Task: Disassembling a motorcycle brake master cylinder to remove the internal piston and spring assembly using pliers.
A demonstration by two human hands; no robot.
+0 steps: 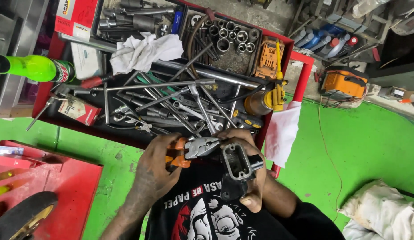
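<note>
From the head camera, looking down: the left hand (156, 166) is clamped around the orange grips of a pair of pliers (196, 149), whose steel nose points toward the right hand and meets the top of a metal part (237, 163). The right hand (251, 178) is wrapped tight around that part, a dark grey casting with a rounded rectangular opening facing up. Both are held close to the chest, just off the near edge of the red tool tray (300, 73).

The tray is heaped with wrenches (171, 100). Sockets (231, 38) sit by its far edge, a white rag (144, 51) lies near its far left corner, and an orange oil can (262, 101) stands at its right edge. A green bottle (36, 67) lies over the left edge. A second white cloth (282, 131) hangs off the near right corner. The floor (362, 142) is bright green.
</note>
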